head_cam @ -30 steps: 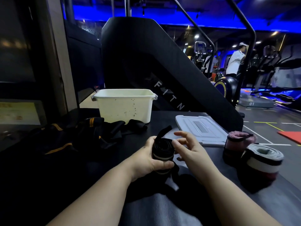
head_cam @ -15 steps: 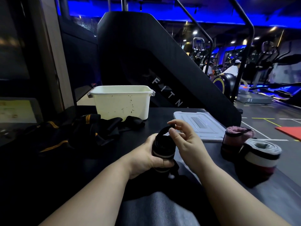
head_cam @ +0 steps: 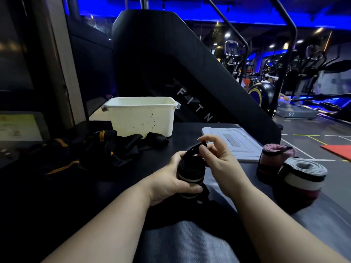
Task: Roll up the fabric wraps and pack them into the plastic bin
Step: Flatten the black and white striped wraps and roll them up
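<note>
My left hand (head_cam: 171, 179) grips a rolled black wrap (head_cam: 190, 171) with pale stripes, held upright over the dark table (head_cam: 190, 130). My right hand (head_cam: 218, 156) pinches the wrap's loose black end at the top of the roll. A white plastic bin (head_cam: 141, 118) stands open at the back of the table. Two finished rolls stand at the right: a pink one (head_cam: 273, 158) and a grey, white and dark red one (head_cam: 302, 179). A heap of loose black wraps with orange stripes (head_cam: 91, 150) lies at the left, in front of the bin.
The bin's grey lid (head_cam: 233, 143) lies flat behind my right hand. A large black stair machine (head_cam: 171, 63) rises just behind the table. Gym machines and a person in white fill the far right. A dark wall and a lit panel (head_cam: 19, 128) are at the left.
My right hand has closed on the wrap's loose end and lifted it to the top of the roll. The left hand keeps its hold on the roll.
</note>
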